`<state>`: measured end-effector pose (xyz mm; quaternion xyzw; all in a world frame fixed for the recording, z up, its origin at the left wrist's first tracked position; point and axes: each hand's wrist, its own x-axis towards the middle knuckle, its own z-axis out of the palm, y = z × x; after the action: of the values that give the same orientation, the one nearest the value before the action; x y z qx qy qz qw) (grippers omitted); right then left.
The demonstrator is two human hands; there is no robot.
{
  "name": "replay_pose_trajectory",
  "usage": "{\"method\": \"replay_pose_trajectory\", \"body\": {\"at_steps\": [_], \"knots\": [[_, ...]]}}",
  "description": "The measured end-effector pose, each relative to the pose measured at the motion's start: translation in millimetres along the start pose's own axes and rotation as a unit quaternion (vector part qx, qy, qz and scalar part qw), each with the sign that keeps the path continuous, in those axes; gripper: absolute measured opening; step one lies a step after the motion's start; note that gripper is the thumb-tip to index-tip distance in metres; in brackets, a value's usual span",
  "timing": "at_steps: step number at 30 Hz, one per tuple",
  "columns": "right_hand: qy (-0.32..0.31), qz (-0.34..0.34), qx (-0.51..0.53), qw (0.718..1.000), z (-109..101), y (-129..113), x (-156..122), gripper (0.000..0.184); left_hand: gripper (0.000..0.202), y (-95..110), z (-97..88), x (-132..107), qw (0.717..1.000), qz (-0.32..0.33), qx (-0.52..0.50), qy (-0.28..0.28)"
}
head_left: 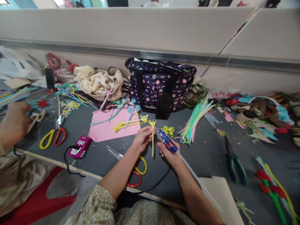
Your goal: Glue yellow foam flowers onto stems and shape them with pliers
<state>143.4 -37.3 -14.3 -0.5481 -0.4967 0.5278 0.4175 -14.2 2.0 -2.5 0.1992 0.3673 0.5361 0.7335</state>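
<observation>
My left hand (143, 139) pinches a yellow pipe-cleaner flower (152, 142) just below its spread petals, its stem hanging down. My right hand (170, 153) is closed round a blue glue gun (167, 139), whose nozzle meets the flower at the petals. A long clear glue stick (199, 181) runs out of the back of the gun along my forearm. Small yellow cut pieces (168, 130) lie just behind the gun. To the left, finished-looking yellow and blue flowers (126, 124) rest on a pink sheet (103, 132).
Scissors (140, 165) lie under my left forearm, beside a black cord. A purple power socket (80, 147) and more scissors (57, 131) are further left, near another person's hand (15, 122). A patterned bag (150, 84), pipe-cleaner bundle (194, 122) and pliers (234, 162) surround the work area.
</observation>
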Motion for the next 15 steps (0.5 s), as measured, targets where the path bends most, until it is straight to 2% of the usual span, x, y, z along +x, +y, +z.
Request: {"method": "replay_pose_trajectory", "body": {"at_steps": [15], "knots": [[-0.010,0.006,-0.022,1.000,-0.8,-0.7,0.9,0.037,0.030,0.6,-1.4,1.4,1.000,0.012,0.010,0.017]]}}
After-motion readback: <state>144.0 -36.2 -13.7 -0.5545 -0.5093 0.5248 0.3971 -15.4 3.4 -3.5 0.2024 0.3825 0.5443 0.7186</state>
